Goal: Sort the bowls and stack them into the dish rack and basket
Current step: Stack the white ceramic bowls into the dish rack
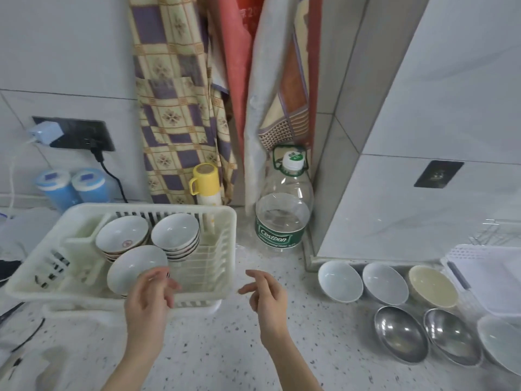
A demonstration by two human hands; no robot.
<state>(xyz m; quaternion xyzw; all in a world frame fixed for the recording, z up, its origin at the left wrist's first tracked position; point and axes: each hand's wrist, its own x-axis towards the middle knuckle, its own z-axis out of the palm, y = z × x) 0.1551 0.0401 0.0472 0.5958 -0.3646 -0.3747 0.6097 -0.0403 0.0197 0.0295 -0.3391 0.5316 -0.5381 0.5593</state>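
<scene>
Only clear text: "Cestbon" in white on the green label (280, 239) round the water bottle (284, 210); smaller line under it too blurred to read. Bottle cap (294, 159) has a green sticker, characters illegible. Red cloth (248, 21) hanging above the bottle shows faint print, maybe digits, unreadable. Bowl (121, 235) left of the bottle carries a red stamp mark (127, 243), illegible.

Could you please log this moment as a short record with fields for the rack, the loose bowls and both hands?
rack: white plastic dish rack holding two stacks of white ceramic bowls and one tilted white bowl
loose on counter: three pale ceramic bowls, two steel bowls
left hand: open, in front of the tilted bowl
right hand: open, empty
</scene>
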